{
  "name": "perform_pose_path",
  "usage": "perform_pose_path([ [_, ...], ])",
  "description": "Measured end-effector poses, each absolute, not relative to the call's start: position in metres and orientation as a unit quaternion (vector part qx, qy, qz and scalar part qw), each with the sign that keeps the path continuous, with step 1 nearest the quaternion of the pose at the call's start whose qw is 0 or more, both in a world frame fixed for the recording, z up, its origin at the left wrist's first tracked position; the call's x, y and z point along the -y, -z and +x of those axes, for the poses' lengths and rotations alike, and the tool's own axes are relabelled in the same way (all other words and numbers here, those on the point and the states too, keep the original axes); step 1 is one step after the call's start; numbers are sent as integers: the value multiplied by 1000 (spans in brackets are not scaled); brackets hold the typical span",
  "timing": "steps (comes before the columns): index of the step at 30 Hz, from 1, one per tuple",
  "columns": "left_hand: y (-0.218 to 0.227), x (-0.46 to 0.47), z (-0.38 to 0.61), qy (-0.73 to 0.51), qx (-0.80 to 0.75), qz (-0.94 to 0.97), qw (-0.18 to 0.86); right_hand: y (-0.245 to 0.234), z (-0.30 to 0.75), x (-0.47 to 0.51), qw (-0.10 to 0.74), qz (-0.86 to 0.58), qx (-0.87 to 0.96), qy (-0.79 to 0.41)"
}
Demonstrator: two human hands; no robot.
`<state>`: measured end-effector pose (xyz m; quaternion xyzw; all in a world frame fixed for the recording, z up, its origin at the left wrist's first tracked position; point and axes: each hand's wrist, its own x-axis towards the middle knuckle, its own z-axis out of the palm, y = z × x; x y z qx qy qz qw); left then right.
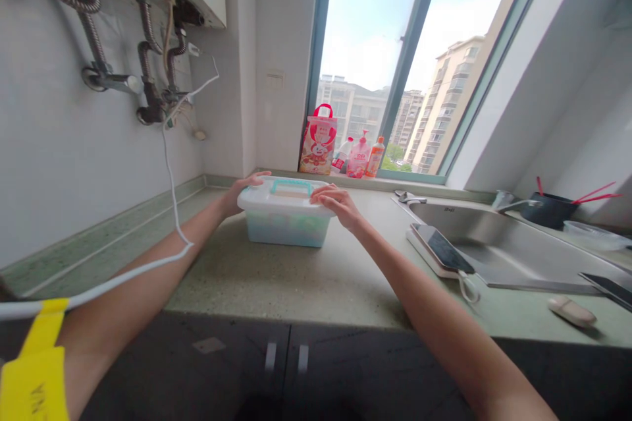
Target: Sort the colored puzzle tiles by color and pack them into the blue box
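A lidded plastic storage box [289, 228] with a pale blue, see-through body stands on the counter in front of me. Its white lid [257, 194] is on and carries a turquoise handle [292, 182] lying flat. At the lid's left end, my left hand [243, 192] grips the edge, a finger stretched over the top and the rest partly hidden. My right hand [338, 202] is closed over the lid's right end, its bent fingers on top near the handle. Greenish contents show dimly through the wall; I cannot make out what they are.
Right of the box, a phone [442, 246] lies on a white block beside the steel sink [444, 217]. A pink bag [318, 144] and several bottles stand on the windowsill. A white cable [170, 177] hangs across my left arm. A black pot [548, 210] stands beyond the sink.
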<state>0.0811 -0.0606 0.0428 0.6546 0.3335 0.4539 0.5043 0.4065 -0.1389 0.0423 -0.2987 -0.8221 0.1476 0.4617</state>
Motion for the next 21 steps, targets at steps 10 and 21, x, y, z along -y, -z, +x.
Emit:
perform_pose_path([
  [10, -38, 58, 86, -475, -307, 598, 568, -29, 415, 125, 542, -382, 724, -189],
  [21, -37, 56, 84, -467, -298, 598, 579, -20, 419, 116, 481, -455, 658, -359],
])
